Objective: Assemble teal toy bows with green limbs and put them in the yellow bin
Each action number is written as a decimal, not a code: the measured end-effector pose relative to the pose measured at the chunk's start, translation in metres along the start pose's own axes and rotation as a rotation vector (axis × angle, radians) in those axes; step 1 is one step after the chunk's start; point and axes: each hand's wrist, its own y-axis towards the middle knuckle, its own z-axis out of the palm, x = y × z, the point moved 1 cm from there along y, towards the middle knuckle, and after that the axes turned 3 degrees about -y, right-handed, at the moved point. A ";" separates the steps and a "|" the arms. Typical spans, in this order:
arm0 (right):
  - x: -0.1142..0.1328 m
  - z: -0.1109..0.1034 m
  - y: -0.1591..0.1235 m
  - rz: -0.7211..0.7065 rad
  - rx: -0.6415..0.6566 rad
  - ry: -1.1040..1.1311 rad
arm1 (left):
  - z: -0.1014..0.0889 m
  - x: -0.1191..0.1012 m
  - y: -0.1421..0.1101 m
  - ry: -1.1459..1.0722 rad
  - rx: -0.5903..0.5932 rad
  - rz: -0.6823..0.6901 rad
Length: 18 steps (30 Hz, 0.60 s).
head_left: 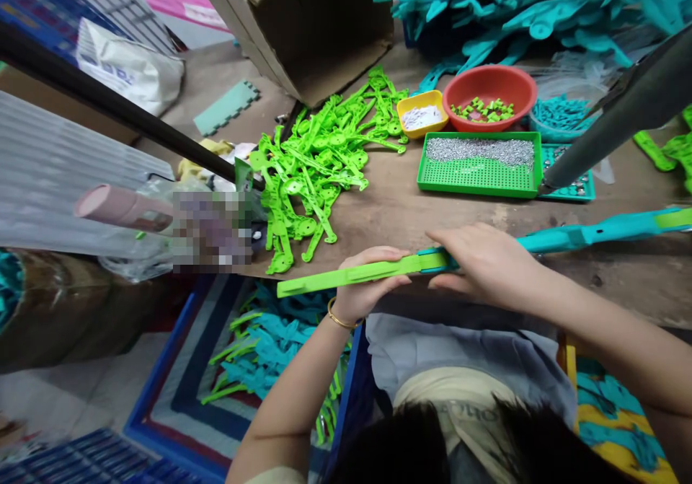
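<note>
A long green-and-teal plastic toy piece (573, 237) stretches across the front of the workbench, made of green and teal sections joined in line. Wrapped round its green section is my left hand (370, 278), with a gold bangle at the wrist. My right hand (476, 257) is closed over the teal section, close to where it meets the green. The fingers partly hide that joint. Just beyond my left hand lies a heap of green plastic parts (318, 159), flat and arm-shaped with round ends.
Behind stand a green tray (481, 181) of small metal pieces, a yellow dish (422, 102), a red bowl (489, 84) and a cardboard box (318, 29). A dark pole (621, 112) slants across the right. Below left, a blue crate (156, 397) holds teal and green pieces.
</note>
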 end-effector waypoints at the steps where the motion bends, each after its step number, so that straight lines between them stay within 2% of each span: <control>1: -0.003 -0.001 -0.003 0.010 0.007 -0.015 | -0.001 0.002 -0.001 -0.004 -0.008 -0.009; 5: -0.005 0.001 -0.008 0.019 0.053 -0.047 | 0.000 0.008 -0.001 -0.011 -0.014 -0.038; 11: 0.012 0.017 0.006 0.016 0.098 -0.012 | -0.002 0.020 -0.004 -0.041 0.004 -0.139; 14: 0.021 0.027 0.015 0.035 0.131 0.023 | -0.013 0.027 -0.011 -0.060 -0.015 -0.179; 18: 0.035 0.040 0.027 0.034 0.087 0.130 | -0.035 0.026 -0.020 -0.094 -0.085 -0.107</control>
